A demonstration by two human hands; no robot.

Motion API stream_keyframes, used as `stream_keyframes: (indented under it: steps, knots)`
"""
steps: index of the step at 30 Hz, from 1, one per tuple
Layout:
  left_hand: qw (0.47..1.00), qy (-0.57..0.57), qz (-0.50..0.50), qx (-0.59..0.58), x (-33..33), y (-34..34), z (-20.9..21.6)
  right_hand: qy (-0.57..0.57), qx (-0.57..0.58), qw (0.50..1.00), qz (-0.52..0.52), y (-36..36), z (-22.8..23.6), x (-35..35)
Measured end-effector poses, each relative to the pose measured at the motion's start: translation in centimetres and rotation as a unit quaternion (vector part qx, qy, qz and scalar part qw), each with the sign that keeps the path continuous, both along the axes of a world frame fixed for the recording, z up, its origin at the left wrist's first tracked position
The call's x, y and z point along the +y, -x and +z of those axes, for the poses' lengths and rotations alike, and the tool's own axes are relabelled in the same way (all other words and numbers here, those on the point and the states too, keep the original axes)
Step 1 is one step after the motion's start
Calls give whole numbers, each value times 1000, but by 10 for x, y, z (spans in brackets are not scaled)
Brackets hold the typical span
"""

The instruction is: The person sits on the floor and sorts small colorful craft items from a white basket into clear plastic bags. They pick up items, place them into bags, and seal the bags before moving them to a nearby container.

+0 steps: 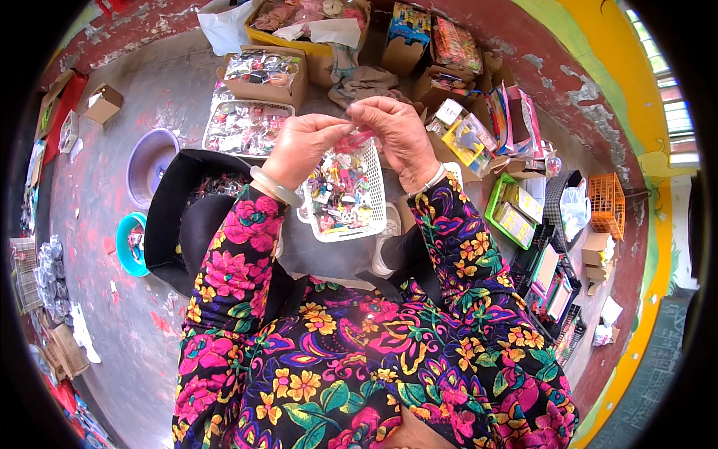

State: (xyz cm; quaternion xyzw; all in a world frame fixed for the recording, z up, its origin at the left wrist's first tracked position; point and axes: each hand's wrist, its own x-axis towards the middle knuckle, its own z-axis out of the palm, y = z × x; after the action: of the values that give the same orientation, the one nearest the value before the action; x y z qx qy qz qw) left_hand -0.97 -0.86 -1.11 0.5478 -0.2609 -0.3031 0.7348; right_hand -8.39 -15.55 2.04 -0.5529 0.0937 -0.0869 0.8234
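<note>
My left hand [308, 144] and my right hand [400, 138] meet in front of me, thumbs and fingertips pinched together. Between them hangs a small see-through plastic bag [360, 141] with pinkish-red colouring; its contents are too small to make out. Both hands are closed on its upper part, though the fingers hide some of it. Just below, a white plastic basket [348, 233] holds many small colourful trinkets [340, 191]. A pale bangle [275, 185] circles my left wrist.
Beyond my left hand stand a white tray of packaged pieces [243, 129] and a cardboard box [280, 91]. To the left are a black bin [168, 224], a purple basin [142, 168] and a turquoise basin [124, 243]. On the right sit a green basket [493, 202] and an orange crate [607, 202].
</note>
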Motion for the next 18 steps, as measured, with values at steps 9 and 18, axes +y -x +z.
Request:
stream_keyframes:
  steps: [9, 18]
  knots:
    - [991, -106, -59, 65, 8, 5, 26, 86, -46, 991, -87, 5, 4, 8]
    - [997, -49, 12, 55, 16, -2, 23, 139, -37, 978, -150, -5, 0, 2]
